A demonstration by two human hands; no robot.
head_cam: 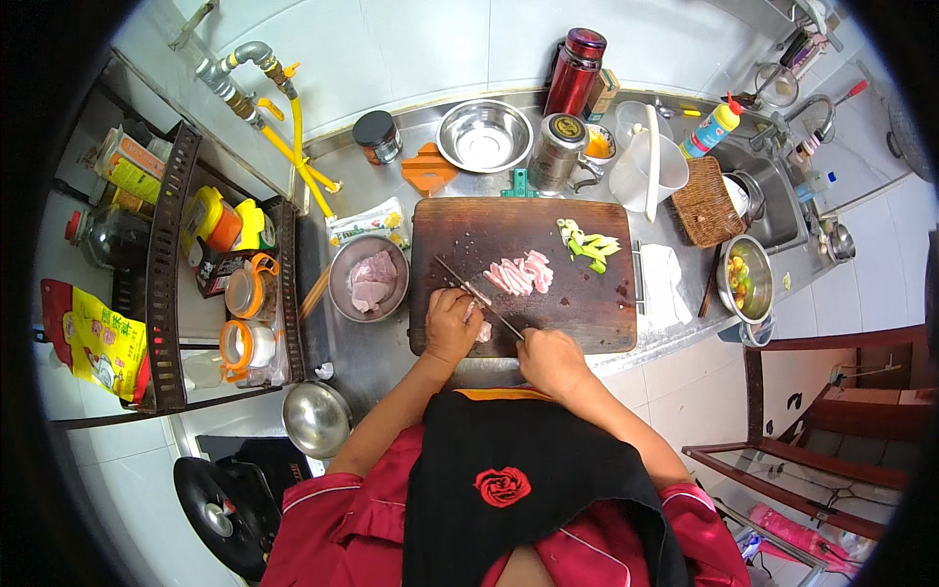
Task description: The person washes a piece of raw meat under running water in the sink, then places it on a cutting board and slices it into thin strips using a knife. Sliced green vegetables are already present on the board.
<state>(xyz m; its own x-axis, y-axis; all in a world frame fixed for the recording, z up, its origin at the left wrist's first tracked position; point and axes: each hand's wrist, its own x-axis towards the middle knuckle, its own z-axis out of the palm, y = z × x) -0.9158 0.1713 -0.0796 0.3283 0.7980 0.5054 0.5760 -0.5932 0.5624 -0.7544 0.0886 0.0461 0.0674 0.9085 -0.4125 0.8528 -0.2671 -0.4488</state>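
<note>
My right hand (pixel 552 361) grips the handle of a kitchen knife (pixel 462 281) at the near edge of a dark wooden cutting board (pixel 587 315). Its blade slants up and left across a piece of pale raw meat (pixel 484 332). My left hand (pixel 451 323) presses on that meat, fingers curled beside the blade; part of the piece is hidden under them. Just beyond the knife lies a pile of sliced meat (pixel 517 275). Chopped green onion (pixel 590 246) sits at the board's far right. To the left, a metal bowl (pixel 337 293) holds more raw meat (pixel 373 281).
Behind the board stand an empty steel basin (pixel 484 136), a steel mug (pixel 556 158) and a red thermos (pixel 576 70). A white plastic bucket (pixel 649 176), a wicker basket (pixel 708 202) and a bowl of cut vegetables (pixel 744 279) line the right. A seasoning rack (pixel 169 271) stands left.
</note>
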